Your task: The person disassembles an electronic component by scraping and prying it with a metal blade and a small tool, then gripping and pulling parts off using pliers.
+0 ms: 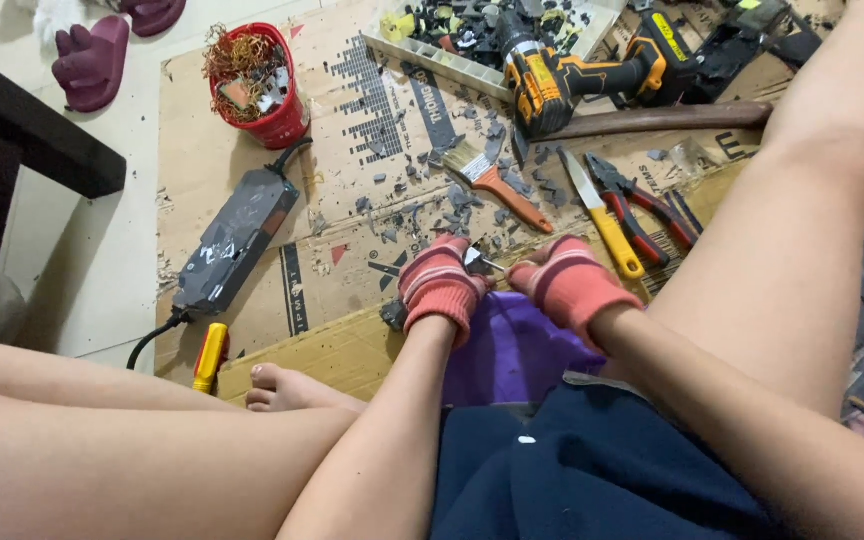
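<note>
Two hands in pink knitted gloves meet over a purple tub [512, 350]. The left hand [440, 285] has its fingers curled shut around a small dark part [476, 259]; the right hand [570, 284] has its fingers closed on a thin metal tool whose tip touches that part. The part is black, partly hidden by the gloves, its shape hard to tell. Just beyond the fingers, on cardboard [352, 255] strewn with dark plastic chips, lie a paintbrush [497, 183], a yellow-handled knife [604, 216] and red pliers [642, 208]. Farther off lies a cordless drill [582, 75].
</note>
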